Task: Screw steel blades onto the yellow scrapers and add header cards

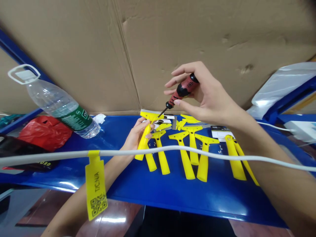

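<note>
The right hand (195,89) holds a red-and-black screwdriver (184,89), its tip at the head of a yellow scraper (144,141) in the left hand (136,134); more scrapers (184,161) lie right on the blue table (148,189).

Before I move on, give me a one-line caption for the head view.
Right hand angles a screwdriver onto a yellow scraper in the left hand.

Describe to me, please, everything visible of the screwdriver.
The screwdriver has a dull red handle with black sections, seemingly plastic or rubber, and a thin, dark, metal-looking shaft. It slants down and leftward, its handle held in the right hand, thumb near the lower end. The tip, too small to make out, is at the head of the yellow scraper in the left hand.
</note>
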Available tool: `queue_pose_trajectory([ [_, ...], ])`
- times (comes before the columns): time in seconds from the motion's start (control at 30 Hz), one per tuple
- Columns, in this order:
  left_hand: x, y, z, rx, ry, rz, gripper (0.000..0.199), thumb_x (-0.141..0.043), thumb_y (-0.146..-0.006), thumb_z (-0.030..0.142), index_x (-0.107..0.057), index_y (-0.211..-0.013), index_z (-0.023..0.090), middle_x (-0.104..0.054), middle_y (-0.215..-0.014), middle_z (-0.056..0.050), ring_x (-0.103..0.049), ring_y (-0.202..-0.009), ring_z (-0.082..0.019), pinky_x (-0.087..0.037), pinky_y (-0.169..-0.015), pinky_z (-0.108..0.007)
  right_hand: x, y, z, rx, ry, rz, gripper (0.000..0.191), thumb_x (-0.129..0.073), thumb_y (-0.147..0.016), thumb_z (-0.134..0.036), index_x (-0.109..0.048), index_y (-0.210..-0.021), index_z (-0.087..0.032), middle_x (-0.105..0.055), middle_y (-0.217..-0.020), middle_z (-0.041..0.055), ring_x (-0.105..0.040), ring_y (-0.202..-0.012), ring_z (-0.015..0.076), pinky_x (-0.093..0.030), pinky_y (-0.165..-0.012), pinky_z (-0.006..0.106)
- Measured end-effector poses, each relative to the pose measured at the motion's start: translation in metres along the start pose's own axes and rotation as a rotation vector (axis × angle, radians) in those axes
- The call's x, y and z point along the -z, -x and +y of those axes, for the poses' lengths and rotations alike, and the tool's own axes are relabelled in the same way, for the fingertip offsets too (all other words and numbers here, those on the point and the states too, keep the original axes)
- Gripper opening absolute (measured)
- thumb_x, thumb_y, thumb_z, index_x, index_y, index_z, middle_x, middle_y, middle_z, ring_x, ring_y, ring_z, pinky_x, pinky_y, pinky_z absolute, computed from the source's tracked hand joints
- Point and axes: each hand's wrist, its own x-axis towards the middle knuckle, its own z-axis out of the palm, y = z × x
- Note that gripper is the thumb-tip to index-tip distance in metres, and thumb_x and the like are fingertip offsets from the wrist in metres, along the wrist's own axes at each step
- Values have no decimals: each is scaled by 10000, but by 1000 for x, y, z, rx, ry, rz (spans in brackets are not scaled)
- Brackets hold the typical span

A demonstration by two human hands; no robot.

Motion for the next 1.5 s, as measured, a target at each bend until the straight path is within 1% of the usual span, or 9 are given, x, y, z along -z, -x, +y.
queue_pose_trajectory([
  [0.17, -1, 0, 1, -15, -12, -15, 305, -857, -903, 94, -668, -1114, 206, -739, -1054, -43, -700, -760, -95, -450, -451, -103, -2, 1, 1, -51, 93, 105, 461, -961, -890, -463, -660, -1225, -363, -791, -1102, 56, -763, -1170, 380, -672, -1011, 583],
  [0.33, 0, 1, 0, -17, -10, -23, 312, -859, -904, 93, -671, -1126, 205, -725, -1019, -39, -688, -754, -93, -451, -464, -98, 1, 2, 3, -45, 12, 38, 510, -918, -929, -448, -625, -1341, -383, -775, -1282, 62, -767, -1209, 347, -685, -1030, 553],
  [0.53, 2, -1, -1, -26, -15, -14, 335, -872, -886, 94, -660, -1122, 200, -733, -1054, -49, -687, -780, -105, -457, -471, -114, -4, 2, 6, 8, 93, 33, 439, -921, -909, -437, -641, -1239, -367, -781, -1125, 37, -784, -1037, 330, -682, -974, 563],
  [0.67, 1, -2, -2, -21, -6, -9, 372, -893, -869, 96, -665, -1144, 201, -736, -1069, -50, -689, -788, -107, -440, -465, -113, -7, 2, 2, 33, 81, 14, 547, -898, -921, -367, -564, -1355, -362, -753, -1291, 72, -758, -1147, 338, -668, -987, 543],
  [0.73, 1, -2, -1, -18, 9, 1, 369, -888, -871, 91, -660, -1137, 207, -747, -1104, -57, -687, -785, -101, -438, -469, -108, -6, 2, 1, 20, 52, -21, 512, -859, -955, -359, -562, -1373, -367, -742, -1351, 74, -752, -1213, 337, -662, -1033, 541],
  [0.9, -1, 0, 1, -23, 2, 3, 357, -886, -881, 100, -658, -1135, 206, -759, -1141, -63, -686, -792, -98, -452, -478, -107, -5, 2, 7, -16, 114, 32, 484, -903, -924, -445, -604, -1295, -358, -762, -1177, 56, -774, -1098, 354, -671, -988, 565],
  [1.1, 1, -1, 1, -17, -4, -9, 324, -876, -893, 104, -663, -1112, 212, -742, -1067, -46, -684, -798, -107, -440, -472, -101, -5, 3, 7, 8, 60, -7, 532, -867, -945, -417, -552, -1371, -365, -737, -1337, 77, -743, -1203, 340, -678, -1020, 555],
  [1.3, 0, 0, 0, -23, -6, -29, 331, -872, -893, 101, -667, -1130, 209, -745, -1125, -53, -678, -805, -102, -439, -469, -102, -7, 4, 13, -12, 110, 72, 549, -917, -910, -479, -600, -1350, -389, -761, -1165, 44, -776, -1081, 356, -688, -951, 574],
  [1.5, 4, -1, -3, -19, -40, -21, 357, -879, -893, 129, -676, -1175, 209, -735, -1085, -57, -681, -807, -116, -450, -483, -117, -3, 4, 14, -22, 56, 54, 573, -895, -935, -505, -581, -1399, -384, -718, -1359, 75, -746, -1255, 358, -673, -1053, 565],
])
